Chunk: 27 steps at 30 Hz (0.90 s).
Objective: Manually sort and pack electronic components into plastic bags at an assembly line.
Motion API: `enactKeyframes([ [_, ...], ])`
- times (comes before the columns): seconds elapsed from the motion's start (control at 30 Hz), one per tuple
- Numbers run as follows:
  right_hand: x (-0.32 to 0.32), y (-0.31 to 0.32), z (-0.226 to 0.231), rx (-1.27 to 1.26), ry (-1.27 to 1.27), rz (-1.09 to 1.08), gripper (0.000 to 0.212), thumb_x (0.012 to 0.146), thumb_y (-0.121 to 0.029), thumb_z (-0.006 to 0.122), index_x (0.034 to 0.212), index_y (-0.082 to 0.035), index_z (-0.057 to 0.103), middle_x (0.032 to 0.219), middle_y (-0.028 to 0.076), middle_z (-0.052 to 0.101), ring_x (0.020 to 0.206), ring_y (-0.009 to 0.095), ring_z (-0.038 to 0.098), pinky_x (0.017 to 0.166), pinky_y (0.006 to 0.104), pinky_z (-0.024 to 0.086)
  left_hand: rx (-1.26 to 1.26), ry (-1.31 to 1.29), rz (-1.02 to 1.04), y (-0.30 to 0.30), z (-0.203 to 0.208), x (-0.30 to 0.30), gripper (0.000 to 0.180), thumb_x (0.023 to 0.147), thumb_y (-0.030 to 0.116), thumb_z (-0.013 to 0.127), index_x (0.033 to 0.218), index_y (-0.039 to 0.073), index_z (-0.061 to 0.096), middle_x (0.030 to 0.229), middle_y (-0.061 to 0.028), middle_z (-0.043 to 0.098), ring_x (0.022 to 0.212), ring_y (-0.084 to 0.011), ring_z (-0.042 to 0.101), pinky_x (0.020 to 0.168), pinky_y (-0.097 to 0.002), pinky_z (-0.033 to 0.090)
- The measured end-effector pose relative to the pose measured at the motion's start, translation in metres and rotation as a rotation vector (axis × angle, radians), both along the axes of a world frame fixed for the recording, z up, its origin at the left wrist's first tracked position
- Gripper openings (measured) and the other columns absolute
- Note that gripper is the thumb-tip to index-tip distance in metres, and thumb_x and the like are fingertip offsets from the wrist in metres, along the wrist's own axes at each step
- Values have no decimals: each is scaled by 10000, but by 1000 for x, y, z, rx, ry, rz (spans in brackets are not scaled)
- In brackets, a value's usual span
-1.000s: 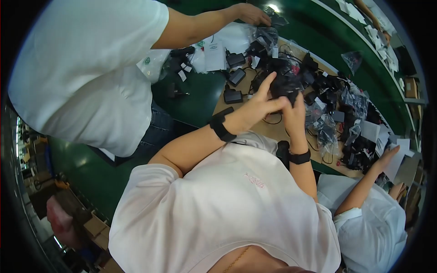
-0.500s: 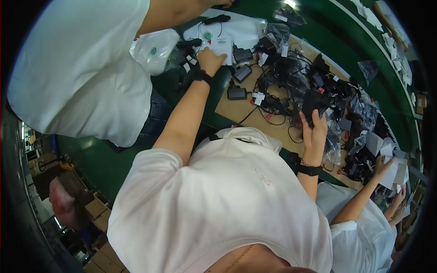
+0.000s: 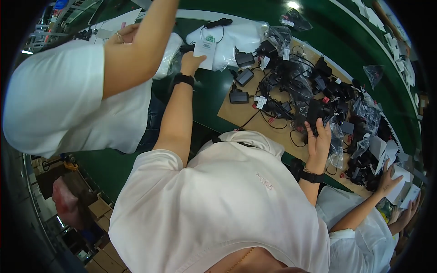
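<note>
My left hand (image 3: 193, 63) is closed on a white printed booklet (image 3: 205, 54), thumb across its edge. It is beside a white plastic bag (image 3: 234, 38), on which a black cable lies. My right hand (image 3: 319, 142) is closed on a black, boxy device (image 3: 314, 111), which looks like a power adapter; its fingers partly hide it. Around that hand lies a tangle of black adapters and cables, some in clear plastic bags. Between my hands, a black plug adapter (image 3: 239, 96) and two similar ones sit along the cardboard's left edge.
Brown cardboard (image 3: 248, 111) lies under the pile on a green table (image 3: 209, 102). A co-worker in white (image 3: 68, 100) stands at the left, one arm across the far edge. Another co-worker's hand (image 3: 389, 182) at the right holds a white box (image 3: 398, 183). Cartons (image 3: 100, 207) stand lower left.
My left hand has shifted left, drawing the white booklet with it. My right hand stays on the black device. The left co-worker's arm has swung across; the right co-worker's white box has turned.
</note>
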State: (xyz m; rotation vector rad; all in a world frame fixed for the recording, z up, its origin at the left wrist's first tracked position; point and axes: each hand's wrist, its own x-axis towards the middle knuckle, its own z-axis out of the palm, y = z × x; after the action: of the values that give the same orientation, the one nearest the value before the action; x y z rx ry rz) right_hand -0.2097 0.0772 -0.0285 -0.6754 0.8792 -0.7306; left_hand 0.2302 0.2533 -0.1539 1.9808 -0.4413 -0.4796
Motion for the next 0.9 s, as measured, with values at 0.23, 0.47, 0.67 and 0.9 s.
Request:
enactKeyframes([
  [0.23,-2,2,-4,-5,20,7,423,843,-103,570,1196,-2,359,1061,87,532,934,179,529,783,343,485,624,-943,257,-29,58,-67,446,600,206,718,1003,80,573,1049,-170,502,980,-365,457,853,-452,370],
  [0.47,4,4,7,-10,39,33,424,840,-94,571,1194,4,357,1059,86,521,930,176,523,774,352,487,557,-843,-233,-95,22,-85,187,640,96,602,810,22,625,909,-176,534,896,-334,509,722,-395,455],
  [0.67,-9,-1,-2,-26,36,-42,413,840,-93,572,1191,-7,371,1061,77,530,926,170,527,762,346,489,528,-834,-335,-88,3,-70,104,693,110,584,708,15,624,841,-168,571,837,-327,548,695,-395,472],
  [0.9,-5,-2,2,-21,76,-42,338,850,-112,563,1151,-29,436,1052,61,548,922,162,533,745,328,487,172,-427,37,-70,52,-43,259,644,221,713,603,26,548,635,-158,586,620,-301,579,592,-356,454],
])
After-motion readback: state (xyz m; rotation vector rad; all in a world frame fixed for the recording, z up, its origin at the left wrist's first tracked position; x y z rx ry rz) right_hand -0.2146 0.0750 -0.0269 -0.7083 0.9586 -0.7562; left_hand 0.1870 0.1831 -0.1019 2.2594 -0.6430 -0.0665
